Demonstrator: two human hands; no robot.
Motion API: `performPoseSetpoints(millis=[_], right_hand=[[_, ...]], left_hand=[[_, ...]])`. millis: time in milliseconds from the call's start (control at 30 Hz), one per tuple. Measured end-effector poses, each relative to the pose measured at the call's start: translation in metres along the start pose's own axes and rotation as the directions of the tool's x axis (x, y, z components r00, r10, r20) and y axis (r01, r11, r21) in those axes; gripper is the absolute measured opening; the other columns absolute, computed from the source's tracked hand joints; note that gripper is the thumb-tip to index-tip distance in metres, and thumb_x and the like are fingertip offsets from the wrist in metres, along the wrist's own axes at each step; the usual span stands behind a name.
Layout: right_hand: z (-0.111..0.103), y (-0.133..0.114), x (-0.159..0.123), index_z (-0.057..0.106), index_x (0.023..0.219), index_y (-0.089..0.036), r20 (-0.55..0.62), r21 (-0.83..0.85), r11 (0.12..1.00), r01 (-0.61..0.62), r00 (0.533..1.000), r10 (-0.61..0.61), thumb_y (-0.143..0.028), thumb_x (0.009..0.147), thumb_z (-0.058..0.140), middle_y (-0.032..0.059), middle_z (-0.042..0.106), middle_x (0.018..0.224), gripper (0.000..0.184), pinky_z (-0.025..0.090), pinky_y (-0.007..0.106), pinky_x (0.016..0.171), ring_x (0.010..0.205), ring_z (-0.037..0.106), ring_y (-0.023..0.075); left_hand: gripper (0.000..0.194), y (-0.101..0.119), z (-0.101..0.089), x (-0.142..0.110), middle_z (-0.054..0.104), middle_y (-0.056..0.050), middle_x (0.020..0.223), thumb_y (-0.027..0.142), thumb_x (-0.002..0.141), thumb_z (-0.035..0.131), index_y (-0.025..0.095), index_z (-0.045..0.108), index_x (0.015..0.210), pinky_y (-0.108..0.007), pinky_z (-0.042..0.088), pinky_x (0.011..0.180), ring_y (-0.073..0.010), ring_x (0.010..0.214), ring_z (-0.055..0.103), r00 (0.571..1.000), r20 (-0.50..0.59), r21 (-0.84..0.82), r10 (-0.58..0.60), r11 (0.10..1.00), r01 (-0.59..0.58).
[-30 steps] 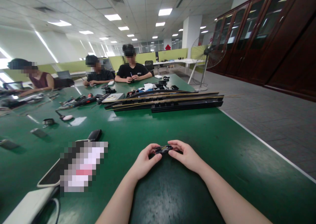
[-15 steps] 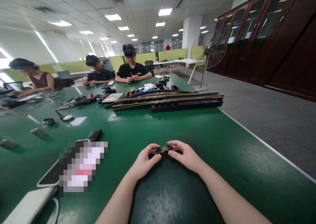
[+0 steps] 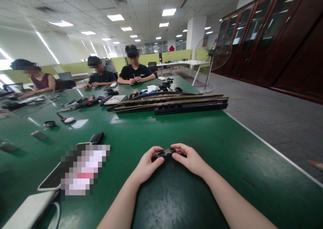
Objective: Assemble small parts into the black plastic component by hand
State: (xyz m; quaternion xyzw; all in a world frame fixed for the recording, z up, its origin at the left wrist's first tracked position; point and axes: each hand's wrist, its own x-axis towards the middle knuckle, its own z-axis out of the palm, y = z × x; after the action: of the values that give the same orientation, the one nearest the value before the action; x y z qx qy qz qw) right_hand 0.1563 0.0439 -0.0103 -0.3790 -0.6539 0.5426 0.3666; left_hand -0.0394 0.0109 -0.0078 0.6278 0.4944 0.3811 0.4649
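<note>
A small black device part (image 3: 166, 152) with a yellowish strip on its top lies between my two hands, just over the green table (image 3: 161, 128). My left hand (image 3: 150, 161) grips its left end, thumb in front and fingers behind. At its right end, my right hand (image 3: 188, 157) holds it the same way. The part is small, so its exact kind cannot be made out. Both forearms reach in from the bottom edge.
To the left lie a tablet (image 3: 50, 178), a black mouse-like object (image 3: 97, 138) and a white box (image 3: 27, 210) with a cable. Long black rails (image 3: 191, 108) with thin brass-coloured rods cross the table ahead. Several people sit beyond, among tools and parts. A fan (image 3: 211, 54) stands at right.
My hands and the black part stay almost still, with only a slight shift of the part. Something pale, perhaps a foot, has appeared at the right edge above the floor.
</note>
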Motion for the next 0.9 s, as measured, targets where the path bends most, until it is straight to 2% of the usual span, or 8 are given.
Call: performPoseSetpoints(millis=[300,400,500,600,733,900], right_hand=[[0.001,0.001,0.001,0.056,0.103,-0.02,-0.056,0.048,0.999,0.004,0.998,-0.002,-0.036,0.078,0.055,0.0063,0.065,0.1,0.03,0.044,0.038,0.089,0.095,0.06,0.019],[0.002,0.002,0.0,0.054,0.107,-0.022,-0.081,-0.05,0.998,0.029,0.996,-0.033,-0.032,0.077,0.056,0.0063,0.062,0.106,0.032,0.044,0.038,0.088,0.095,0.059,0.0189],[0.004,-0.001,-0.004,0.055,0.108,-0.026,-0.086,-0.224,0.969,0.107,0.988,-0.129,-0.028,0.071,0.062,0.006,0.055,0.116,0.037,0.043,0.039,0.087,0.104,0.053,0.0215],[0.007,-0.004,-0.007,0.058,0.106,-0.028,-0.035,-0.331,0.923,0.197,0.975,-0.221,-0.026,0.067,0.066,0.0059,0.05,0.123,0.04,0.036,0.042,0.096,0.115,0.045,0.023],[0.01,-0.005,-0.01,0.061,0.103,-0.03,0.024,-0.379,0.899,0.22,0.973,-0.228,-0.023,0.067,0.067,0.0049,0.052,0.121,0.037,0.032,0.043,0.098,0.114,0.045,0.0231],[0.01,-0.005,-0.009,0.065,0.095,-0.03,0.01,-0.377,0.899,0.225,0.971,-0.239,-0.019,0.069,0.063,0.0047,0.058,0.112,0.028,0.034,0.044,0.096,0.11,0.048,0.0229]], left_hand=[[0.039,0.0,0.0,0.0,0.059,-0.006,0.099,0.033,0.071,0.062,0.018,0.044,0.103,-0.034,0.039,0.087,-0.0208,0.096,0.055,1.0,0.005,-0.113,0.009,0.994,-0.008],[0.042,0.001,0.001,0.0,0.06,-0.007,0.101,0.031,0.071,0.062,0.019,0.042,0.106,-0.034,0.038,0.089,-0.0208,0.098,0.055,1.0,0.011,-0.133,0.011,0.991,-0.009],[0.043,0.0,0.001,0.001,0.06,-0.007,0.102,0.028,0.073,0.061,0.019,0.041,0.109,-0.034,0.037,0.09,-0.0198,0.098,0.054,1.0,0.017,-0.124,0.015,0.992,-0.013],[0.042,-0.001,0.001,0.001,0.06,-0.006,0.1,0.025,0.073,0.06,0.019,0.041,0.11,-0.034,0.038,0.089,-0.019,0.097,0.054,1.0,0.015,-0.107,0.016,0.994,-0.014],[0.042,0.0,0.001,0.001,0.058,-0.006,0.102,0.025,0.072,0.061,0.019,0.043,0.109,-0.035,0.039,0.089,-0.0196,0.097,0.054,0.999,0.009,-0.082,0.033,0.996,-0.032],[0.041,0.001,0.002,0.0,0.059,-0.005,0.097,0.025,0.071,0.062,0.019,0.045,0.108,-0.033,0.039,0.087,-0.0185,0.094,0.054,0.999,0.014,-0.026,0.031,0.999,-0.031]])
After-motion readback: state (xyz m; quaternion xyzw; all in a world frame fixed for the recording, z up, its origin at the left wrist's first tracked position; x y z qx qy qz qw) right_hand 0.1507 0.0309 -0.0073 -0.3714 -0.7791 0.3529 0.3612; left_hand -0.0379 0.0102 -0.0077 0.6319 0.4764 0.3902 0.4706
